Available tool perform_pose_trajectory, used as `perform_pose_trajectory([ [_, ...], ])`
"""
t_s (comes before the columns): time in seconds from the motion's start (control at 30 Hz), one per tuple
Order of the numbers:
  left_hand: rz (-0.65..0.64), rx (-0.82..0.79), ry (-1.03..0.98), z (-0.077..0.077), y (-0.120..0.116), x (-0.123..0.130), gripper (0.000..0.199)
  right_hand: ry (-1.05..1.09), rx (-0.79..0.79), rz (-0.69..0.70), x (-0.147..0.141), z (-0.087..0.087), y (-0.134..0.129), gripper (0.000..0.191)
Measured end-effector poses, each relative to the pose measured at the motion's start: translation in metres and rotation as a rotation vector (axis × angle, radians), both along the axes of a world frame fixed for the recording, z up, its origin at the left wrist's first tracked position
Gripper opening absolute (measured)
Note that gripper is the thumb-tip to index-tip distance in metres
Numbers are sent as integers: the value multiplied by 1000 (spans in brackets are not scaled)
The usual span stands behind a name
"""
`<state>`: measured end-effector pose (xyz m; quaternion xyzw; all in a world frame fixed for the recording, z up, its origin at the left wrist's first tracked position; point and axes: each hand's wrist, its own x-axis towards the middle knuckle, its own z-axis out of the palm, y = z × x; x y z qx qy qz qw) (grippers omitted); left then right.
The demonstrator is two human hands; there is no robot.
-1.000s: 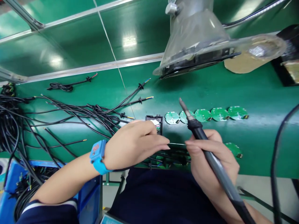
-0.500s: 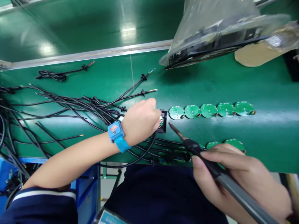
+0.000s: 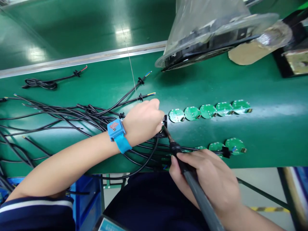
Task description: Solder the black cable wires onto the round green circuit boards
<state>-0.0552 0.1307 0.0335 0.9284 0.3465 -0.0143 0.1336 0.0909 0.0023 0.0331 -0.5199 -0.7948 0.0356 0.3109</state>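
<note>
My right hand [image 3: 209, 176] grips a soldering iron [image 3: 190, 173], its tip reaching into a small black housing [image 3: 164, 132]. A bit of green board shows inside that housing. Over the housing's left side my left hand [image 3: 143, 122] is closed, wearing a blue wrist strap [image 3: 117, 133]. Its fingertips are hidden, so what they pinch cannot be made out. From below the housing a black cable [image 3: 154, 154] curves down and left. Just right of it runs a row of round green circuit boards [image 3: 192, 113]. More round boards [image 3: 235, 146] lie nearer me, partly behind my right hand.
Many black cables [image 3: 72, 110] with bared wire ends spread over the green bench [image 3: 101, 77]. A coiled cable [image 3: 42, 84] lies at the back left. A plastic-wrapped fan [image 3: 207, 41] stands at the back right, beside brown cardboard [image 3: 244, 55]. Blue bins [image 3: 88, 195] sit below the bench's front edge.
My right hand has moved left, bringing the soldering iron's tip from beside the housing into it. My left hand stays closed at the housing. The whole view has shifted somewhat.
</note>
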Motion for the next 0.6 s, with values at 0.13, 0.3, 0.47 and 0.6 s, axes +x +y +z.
perform_pose_trajectory([
  [0.13, -9, -6, 23, 2, 2, 0, 19, -31, -3, -18, -3, 2, 1, 17],
  [0.3, -24, -10, 50, 4, 4, 3, 19, -43, -9, -18, -6, 5, 4, 11],
  [0.47, -28, -32, 57, 1, 7, 7, 17, -59, -8, -24, -9, 7, 7, 10],
  [0.6, -26, 5, 29, 5, 9, 5, 19, -64, -23, -25, -9, 7, 7, 9],
])
